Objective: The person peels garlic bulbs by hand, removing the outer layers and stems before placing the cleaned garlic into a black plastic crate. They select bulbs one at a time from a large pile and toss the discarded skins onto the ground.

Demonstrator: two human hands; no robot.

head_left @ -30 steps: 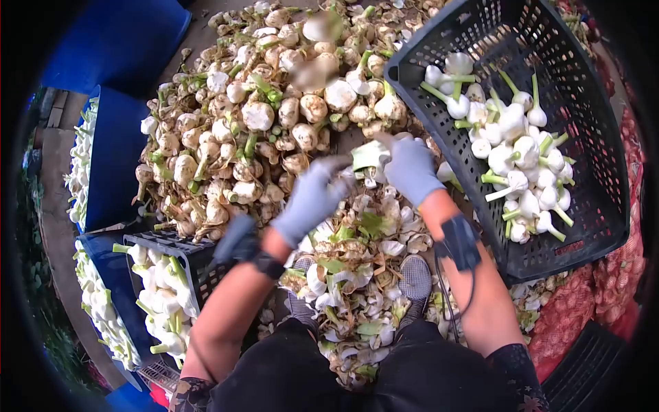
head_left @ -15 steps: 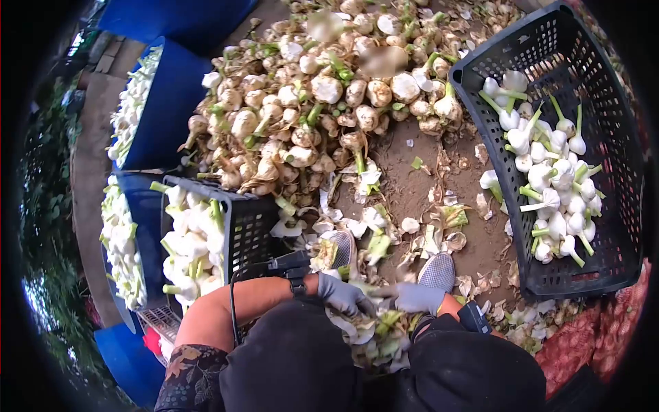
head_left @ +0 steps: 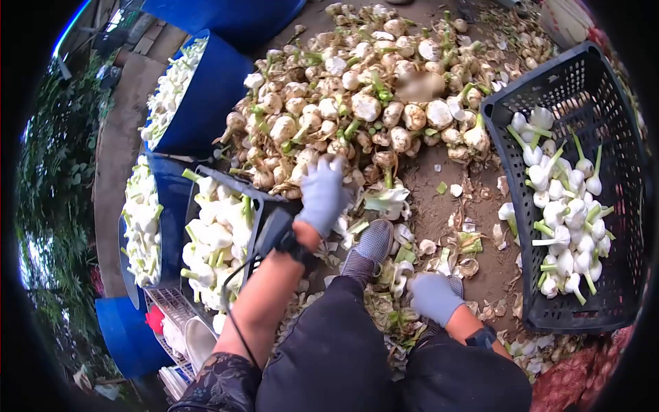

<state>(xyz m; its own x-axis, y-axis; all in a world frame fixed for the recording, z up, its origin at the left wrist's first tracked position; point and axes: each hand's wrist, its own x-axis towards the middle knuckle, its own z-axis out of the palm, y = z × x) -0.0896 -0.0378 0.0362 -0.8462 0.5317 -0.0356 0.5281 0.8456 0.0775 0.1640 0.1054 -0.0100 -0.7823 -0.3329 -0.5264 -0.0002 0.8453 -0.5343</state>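
My left hand (head_left: 324,197), in a grey glove, reaches out to the near edge of a big heap of unpeeled garlic bulbs (head_left: 364,108). Its fingers are stretched and apart, touching or just above the bulbs, with nothing seen in them. Lower down, my right hand (head_left: 434,298), gloved too, is closed beside my right knee, above the peelings. What it holds, if anything, is hidden. Cut leaves and skins (head_left: 395,312) lie between my feet. To the right, a black plastic crate (head_left: 506,206) holds several cleaned white garlic bulbs (head_left: 566,220) with short green stems.
At my left stands another black crate (head_left: 257,206) full of trimmed garlic. Blue tubs (head_left: 223,93) of white garlic line the left side. A red mesh sack (head_left: 576,371) lies at lower right. My shoe (head_left: 374,240) rests on brown ground strewn with skins.
My left hand has left the right hand and moved up and forward to the garlic heap. The right hand has shifted slightly right. The whole view has moved a little.
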